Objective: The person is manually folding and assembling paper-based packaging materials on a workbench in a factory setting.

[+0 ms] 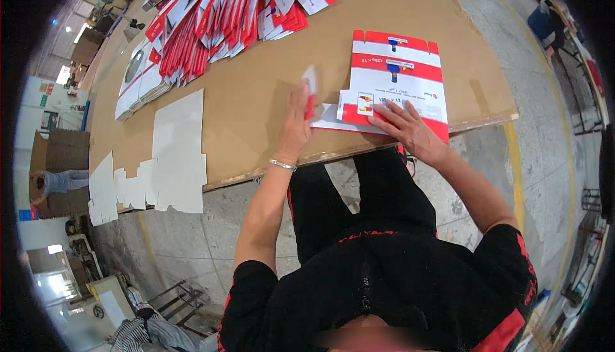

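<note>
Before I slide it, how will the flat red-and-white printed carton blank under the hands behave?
The flat red-and-white printed carton blank looks thin, so probably light and somewhat bendy. The left hand lifts one end flap, suggesting it folds easily. The right hand presses it down; on the smooth brown cardboard tabletop it may slip.

Brown cardboard-covered table [256,89]. Near front edge: flat red-and-white carton [396,80], unfolded. Far side: heaps of same red-and-white cartons [218,19], fanned and overlapping. Left part: plain white blank sheets [176,140], some hanging over front edge; stack of white cartons [138,76] behind them.
</note>
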A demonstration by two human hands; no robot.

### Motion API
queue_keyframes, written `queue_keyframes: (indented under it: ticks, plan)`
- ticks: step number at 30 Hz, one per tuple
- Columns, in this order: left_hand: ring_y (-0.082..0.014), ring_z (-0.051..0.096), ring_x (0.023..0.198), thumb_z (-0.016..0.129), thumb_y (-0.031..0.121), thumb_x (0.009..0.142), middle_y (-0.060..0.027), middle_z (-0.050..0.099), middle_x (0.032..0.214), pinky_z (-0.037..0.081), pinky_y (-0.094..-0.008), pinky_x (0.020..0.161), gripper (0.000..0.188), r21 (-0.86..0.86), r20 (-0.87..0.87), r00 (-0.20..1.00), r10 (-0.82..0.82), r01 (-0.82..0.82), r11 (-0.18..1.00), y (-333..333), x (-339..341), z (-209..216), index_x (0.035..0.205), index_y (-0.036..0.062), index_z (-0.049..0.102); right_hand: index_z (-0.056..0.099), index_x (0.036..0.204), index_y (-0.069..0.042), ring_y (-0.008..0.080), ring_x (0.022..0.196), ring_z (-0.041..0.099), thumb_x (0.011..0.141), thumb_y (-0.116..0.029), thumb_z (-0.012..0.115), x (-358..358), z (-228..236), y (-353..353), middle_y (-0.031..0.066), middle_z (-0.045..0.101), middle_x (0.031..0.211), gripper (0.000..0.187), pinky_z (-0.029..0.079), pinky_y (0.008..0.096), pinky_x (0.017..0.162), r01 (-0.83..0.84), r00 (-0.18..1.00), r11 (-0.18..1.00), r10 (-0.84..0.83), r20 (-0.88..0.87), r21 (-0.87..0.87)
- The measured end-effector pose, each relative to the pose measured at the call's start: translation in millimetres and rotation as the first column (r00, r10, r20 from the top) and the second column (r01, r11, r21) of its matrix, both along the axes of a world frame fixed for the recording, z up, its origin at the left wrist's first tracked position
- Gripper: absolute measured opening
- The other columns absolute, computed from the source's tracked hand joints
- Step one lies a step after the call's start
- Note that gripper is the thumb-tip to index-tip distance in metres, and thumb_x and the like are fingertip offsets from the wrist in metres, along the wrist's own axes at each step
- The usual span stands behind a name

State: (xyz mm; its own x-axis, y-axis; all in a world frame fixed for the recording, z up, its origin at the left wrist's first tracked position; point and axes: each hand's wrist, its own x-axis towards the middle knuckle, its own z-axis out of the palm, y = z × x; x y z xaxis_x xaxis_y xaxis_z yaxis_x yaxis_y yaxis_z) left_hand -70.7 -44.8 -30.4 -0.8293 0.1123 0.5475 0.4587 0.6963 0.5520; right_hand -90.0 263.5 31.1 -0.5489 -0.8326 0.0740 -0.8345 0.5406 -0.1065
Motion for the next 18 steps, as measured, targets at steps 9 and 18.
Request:
queue_keyframes:
  ticks: [9, 18]
  plan:
    - [-0.039, 0.017, 0.143, 0.052, 0.022, 0.091, -0.0118, 0.02, 0.156, 0.017, -0.0718, 0.105, 0.06, -0.401, 0.251, 0.965, -0.071, 0.171, 0.9, 24.3, 15.5, 20.3, 0.147, 0.0241, 0.034, 0.023, 0.151, -0.023, 0.0304, 0.14, 0.031, 0.083, -0.003, 0.055, -8.0, -8.1, 6.7, 0.0078, 0.029, 0.153, 0.078, 0.031, 0.056, 0.107, 0.009, 0.999, 0.999, -0.008, -0.04, 0.036]
    - [-0.0393, 0.022, 0.141, 0.055, 0.041, 0.091, -0.0119, 0.022, 0.155, 0.021, -0.0758, 0.098, 0.058, -0.618, 0.233, 0.967, 0.105, 0.064, 0.783, 33.2, 12.6, 14.3, 0.146, 0.0323, 0.035, 0.023, 0.151, -0.026, 0.0308, 0.14, 0.029, 0.086, -0.011, 0.052, 1.4, -31.5, 4.9, 0.0055, 0.028, 0.154, 0.073, 0.026, 0.0618, 0.108, 0.002, 0.989, 0.993, 0.015, -0.147, 0.116]
